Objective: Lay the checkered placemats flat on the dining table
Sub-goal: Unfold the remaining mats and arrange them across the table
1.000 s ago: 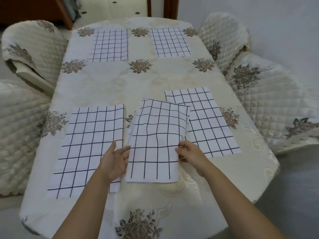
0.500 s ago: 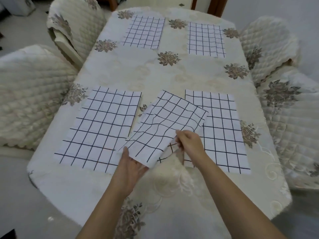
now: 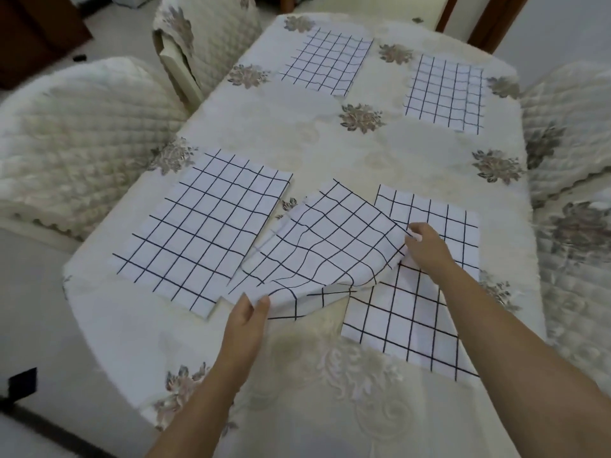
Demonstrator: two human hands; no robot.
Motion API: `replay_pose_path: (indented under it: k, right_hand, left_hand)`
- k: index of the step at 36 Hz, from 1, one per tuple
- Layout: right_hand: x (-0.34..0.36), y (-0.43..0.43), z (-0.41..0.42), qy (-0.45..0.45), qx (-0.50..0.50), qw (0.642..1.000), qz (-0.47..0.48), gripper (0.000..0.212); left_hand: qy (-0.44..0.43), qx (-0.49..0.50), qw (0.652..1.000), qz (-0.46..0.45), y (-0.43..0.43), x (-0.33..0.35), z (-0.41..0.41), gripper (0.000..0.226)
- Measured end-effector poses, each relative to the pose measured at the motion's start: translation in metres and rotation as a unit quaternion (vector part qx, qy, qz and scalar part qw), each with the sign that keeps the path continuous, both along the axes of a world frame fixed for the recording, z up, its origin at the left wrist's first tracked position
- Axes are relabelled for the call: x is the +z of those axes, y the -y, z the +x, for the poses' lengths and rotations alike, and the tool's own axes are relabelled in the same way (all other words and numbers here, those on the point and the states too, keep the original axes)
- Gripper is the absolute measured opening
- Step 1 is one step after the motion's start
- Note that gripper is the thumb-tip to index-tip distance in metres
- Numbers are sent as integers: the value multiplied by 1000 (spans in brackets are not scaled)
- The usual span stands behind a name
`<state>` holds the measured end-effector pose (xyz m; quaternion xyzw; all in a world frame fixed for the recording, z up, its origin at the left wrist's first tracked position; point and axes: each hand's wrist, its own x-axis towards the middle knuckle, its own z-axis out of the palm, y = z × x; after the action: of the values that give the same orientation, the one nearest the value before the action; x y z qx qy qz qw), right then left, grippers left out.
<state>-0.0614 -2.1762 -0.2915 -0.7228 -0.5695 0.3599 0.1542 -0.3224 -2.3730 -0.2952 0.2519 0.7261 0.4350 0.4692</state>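
- Pinched at 7 o'clock by the left hand [image 3: 246, 320], at 3 o'clock by the right hand [image 3: 426, 249], a rumpled mat [image 3: 324, 246] is held over the table [image 3: 330, 153].
- Overlapped flat mat [image 3: 429, 309] at 4 o'clock may be dragged askew.

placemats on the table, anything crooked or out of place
Yes: the middle placemat, pinched by the left hand and right hand, is rumpled, skewed and overlapping the near right placemat. The rest lie flat.
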Motion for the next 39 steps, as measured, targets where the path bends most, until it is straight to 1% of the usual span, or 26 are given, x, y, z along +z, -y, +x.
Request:
replay_pose_path:
  k: [2,3,6,8,10,12,13,15,17,18,20,21,22,25,26,28,32,34,37,39]
  right_hand:
    - [-1,-8,2,10,6,1000,-11,40]
    - [-2,-12,1,17,8,1000,-14,39]
    - [-3,-21,1,43,21,999,-20,37]
    - [-4,-27,1,52,28,998,-30,34]
    - [-3,-30,1,65,34,996,-49,31]
    - [-2,-33,1,80,43,993,-78,23]
    - [-2,-33,2,87,47,991,-89,21]
    - [-3,-35,4,98,50,989,-99,21]
    - [-3,-37,6,112,50,987,-101,27]
    - [-4,-37,6,119,50,986,-101,31]
    - [-2,-38,6,127,51,985,-102,31]
    - [-1,-38,6,124,51,986,-102,29]
    - [-1,-38,6,117,51,987,-99,27]
    - [3,-36,9,90,49,991,-82,15]
    - [4,-36,11,81,48,993,-72,15]
    - [7,-34,17,69,48,996,-37,22]
    - [12,-30,30,52,38,998,20,19]
    - [14,-27,38,53,37,998,21,17]
    - [18,-21,50,74,46,996,7,22]
    - [20,-17,56,80,45,996,-13,22]
  left_hand:
    - [-8,-22,1000,3,-2,2,1,59]
    - [-25,-41,999,-15,-3,2,1,58]
    - [-84,-64,993,-61,-4,-3,3,45]
    - [-110,-55,990,-70,-3,-8,4,43]
    - [-105,-50,991,-62,0,-13,5,36]
    - [-94,-59,993,-52,2,-16,5,27]
    - [-96,-64,992,-57,2,-17,5,26]
    - [-114,-76,987,-83,2,-17,5,35]
    - [-126,-93,983,-91,2,-18,5,42]
    - [-130,-99,982,-94,3,-17,5,42]
    - [-130,-110,981,-94,4,-15,5,28]
    - [-127,-111,982,-87,5,-13,6,21]
    - [-122,-104,984,-79,5,-12,6,19]
    - [-92,-76,991,-55,8,-10,7,29]
    - [-77,-72,993,-51,9,-9,7,24]
    - [-57,-67,995,-53,9,-5,7,13]
    - [2,-89,994,-69,10,1,5,13]
    - [23,-105,990,-89,11,4,8,18]
    - [62,-122,983,-121,14,5,14,32]
    - [89,-129,978,-139,18,3,18,31]
